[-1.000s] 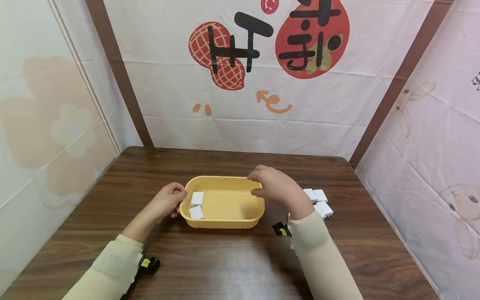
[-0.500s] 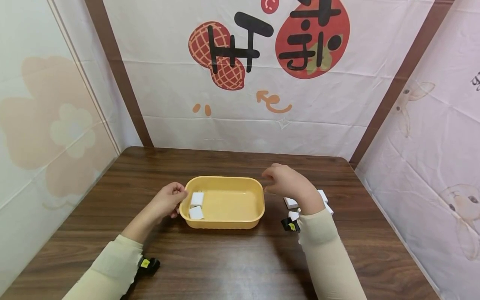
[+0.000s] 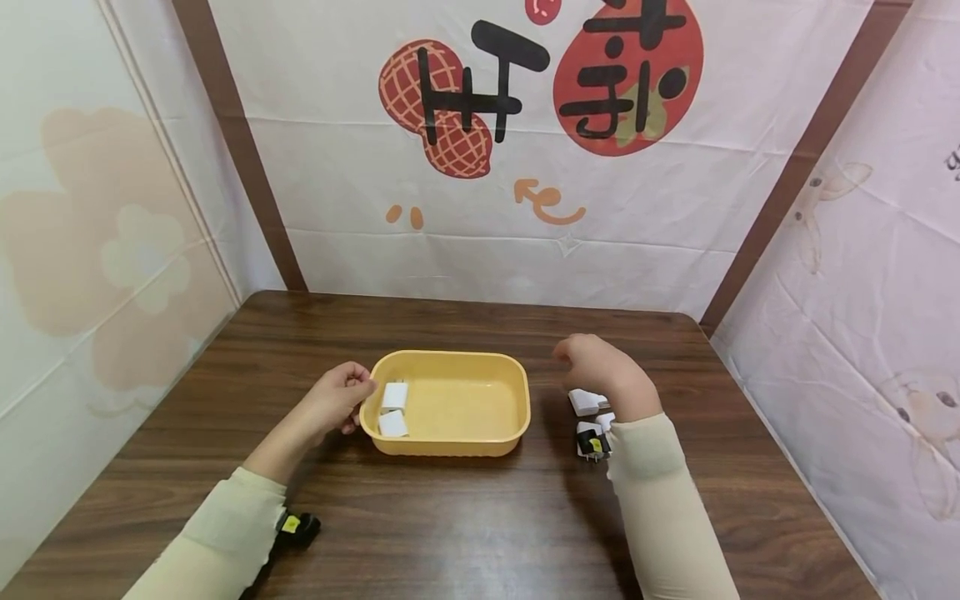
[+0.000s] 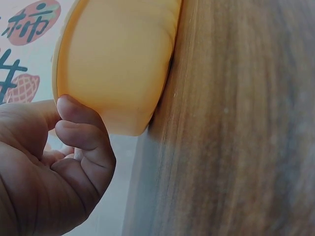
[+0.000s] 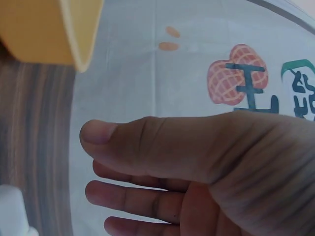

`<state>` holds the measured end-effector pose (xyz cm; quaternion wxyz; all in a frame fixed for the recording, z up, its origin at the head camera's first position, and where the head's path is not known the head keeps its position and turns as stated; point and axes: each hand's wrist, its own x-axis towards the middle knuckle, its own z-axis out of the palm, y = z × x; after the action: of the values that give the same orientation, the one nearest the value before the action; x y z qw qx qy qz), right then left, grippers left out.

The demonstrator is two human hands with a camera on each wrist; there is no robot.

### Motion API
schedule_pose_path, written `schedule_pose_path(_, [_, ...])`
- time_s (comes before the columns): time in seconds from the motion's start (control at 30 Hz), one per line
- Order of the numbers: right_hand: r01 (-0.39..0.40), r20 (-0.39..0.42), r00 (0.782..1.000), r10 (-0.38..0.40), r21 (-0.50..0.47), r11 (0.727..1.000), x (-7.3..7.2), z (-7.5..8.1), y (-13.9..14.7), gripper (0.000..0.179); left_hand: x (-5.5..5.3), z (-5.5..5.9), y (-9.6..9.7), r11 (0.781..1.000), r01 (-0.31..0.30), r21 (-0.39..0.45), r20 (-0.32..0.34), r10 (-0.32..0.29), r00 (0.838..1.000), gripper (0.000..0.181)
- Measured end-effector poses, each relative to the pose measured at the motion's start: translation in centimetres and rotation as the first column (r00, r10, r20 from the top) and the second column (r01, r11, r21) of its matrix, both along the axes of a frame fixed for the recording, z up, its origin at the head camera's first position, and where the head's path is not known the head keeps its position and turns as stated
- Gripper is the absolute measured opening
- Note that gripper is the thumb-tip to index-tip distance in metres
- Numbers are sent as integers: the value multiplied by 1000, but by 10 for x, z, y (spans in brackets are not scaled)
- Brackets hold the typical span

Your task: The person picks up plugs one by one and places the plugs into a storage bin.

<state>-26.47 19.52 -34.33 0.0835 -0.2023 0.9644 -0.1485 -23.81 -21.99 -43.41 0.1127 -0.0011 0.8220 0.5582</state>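
A yellow plastic basket (image 3: 450,447) stands on the table, two white charger plugs (image 3: 395,397) lying at its left end. My left hand (image 3: 337,398) pinches the basket's left rim between thumb and fingers; the left wrist view shows the fingertips on the outer wall (image 4: 118,59). To the right of the basket, my right hand (image 3: 600,371) is held above the table, holding nothing. Its thumb and fingers extend loosely in the right wrist view. Several more charger plugs (image 3: 585,402) lie just below and in front of it, partly covered by the hand and wrist camera.
The brown wood-grain table (image 3: 450,525) extends around the basket. A printed white cloth (image 3: 480,258) hangs behind the table, with more cloth at both sides. A black wrist camera (image 3: 594,444) overlaps some plugs in the head view.
My right hand has moved right, from over the basket's right rim to above the loose plugs. The left hand and basket have stayed put.
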Motion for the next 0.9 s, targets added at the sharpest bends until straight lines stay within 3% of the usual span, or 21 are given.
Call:
schedule_pose_path(0.17, [13,38,999,-15,49,999,-1,-8,7,49,0,1,1,1000,6,-3,5,-6,1000,27])
schedule_pose_path(0.43, [-88,2,996,90,193,977,-7,-19,19,45,0,2,-1,1000,0,-7,-11,0,1000,26])
schedule_pose_path(0.9, [-75,-7,997,79,256,964,-4,-43,34,42,0,-1,2,1000,8,21,-20,-8,1000,23])
